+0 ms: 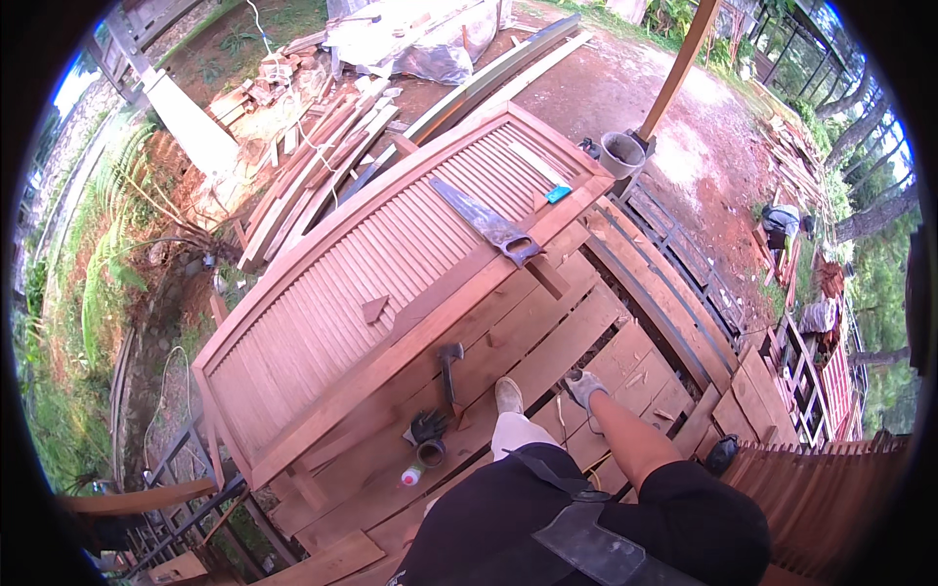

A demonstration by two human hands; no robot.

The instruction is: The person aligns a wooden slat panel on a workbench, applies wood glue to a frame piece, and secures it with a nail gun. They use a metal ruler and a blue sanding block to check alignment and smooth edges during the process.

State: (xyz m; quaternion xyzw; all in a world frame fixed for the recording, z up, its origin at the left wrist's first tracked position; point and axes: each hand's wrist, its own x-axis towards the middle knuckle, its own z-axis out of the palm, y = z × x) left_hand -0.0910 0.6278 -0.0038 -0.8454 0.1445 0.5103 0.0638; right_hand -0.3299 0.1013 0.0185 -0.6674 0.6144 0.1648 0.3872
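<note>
The head view shows the plank deck (542, 337) you stand on, with a louvered wooden panel (322, 317) above it, ahead and to your left. The panel lies flat on crosspieces (548, 277), probably to lift it off the planks and leave its edges reachable. Beyond its far side lies a pile of timbers (313, 166), likely hindering access from there.

Your handsaw (479, 217) rests across slats and near rail, perhaps parked there within reach; its handle juts over the rail, so a passing sleeve could catch it. A bucket (622, 154) stands past the panel's right end.

A hatchet-like tool (449, 381) lies on the planks between your shoe (508, 395) and the panel, where you could trip on it. Your right hand (586, 389), gloved, is low over the deck near a thin sliver (560, 415) of wood; you cannot tell whether its fingers are apart, together or clamped on anything. Your left hand is out of view.

The blue-handled square (557, 193) lies on the panel, seemingly kept handy. A dark bundle (427, 426), a cup-like ring (431, 451) and a small bottle (412, 475) crowd the deck to your left. A triangular offcut (375, 309) sits loose on the slats.
</note>
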